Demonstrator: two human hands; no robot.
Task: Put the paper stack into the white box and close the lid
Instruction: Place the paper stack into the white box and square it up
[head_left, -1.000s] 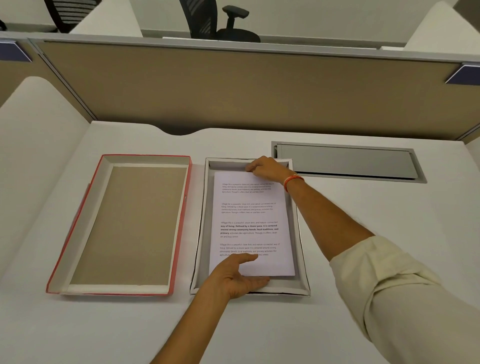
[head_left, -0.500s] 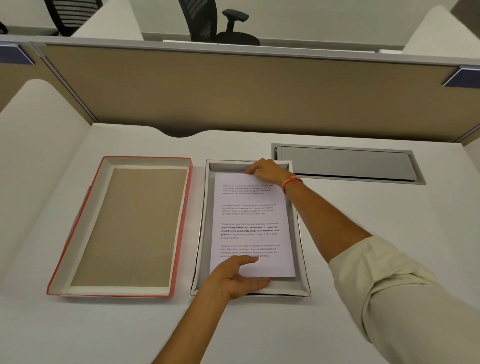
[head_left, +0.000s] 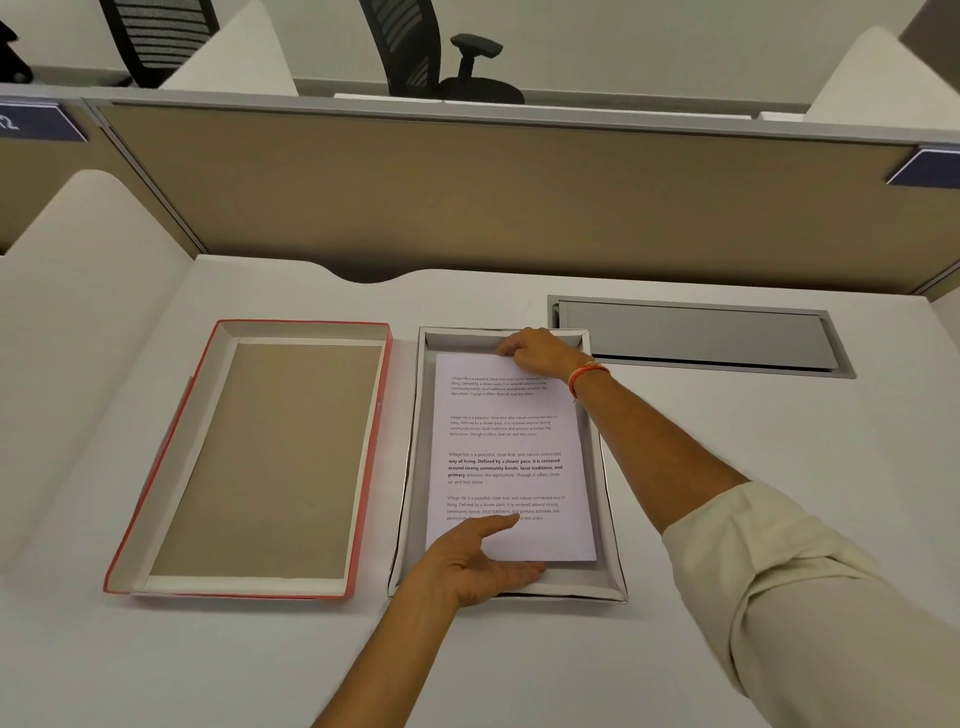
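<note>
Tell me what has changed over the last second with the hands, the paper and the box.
Almost nothing. The right hand stays on the far edge of the paper stack and the left hand on its near edge, both shifting only slightly as they settle it in the white box. Nothing was grasped anew or let go. The red-edged lid lies inside-up where it was, to the left of the box.

White desk surface (head_left: 727, 457) with grey rectangular cable hatch (head_left: 696, 335); tan fabric partition (head_left: 493, 202) behind; black mesh office chair (head_left: 415, 49) beyond.
</note>
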